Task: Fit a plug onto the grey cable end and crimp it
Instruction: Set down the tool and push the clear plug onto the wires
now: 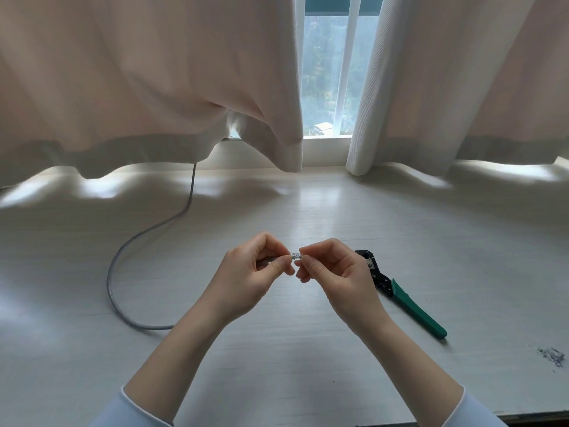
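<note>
A grey cable (118, 260) comes out from under the curtain, loops across the white table and runs behind my left forearm up into my left hand (251, 272), which pinches the cable end. My right hand (331, 271) pinches a small clear plug (296, 255) between thumb and forefinger. The plug sits in the gap between the two hands, against the cable end; how far it is on the cable I cannot tell. A crimping tool (400, 292) with a black head and green handles lies on the table just right of my right hand.
The white table (277, 359) runs to a window sill at the back. Pale curtains (138, 87) hang down to the table's far edge. A small pile of grey scraps (552, 356) lies at the right, near the front edge.
</note>
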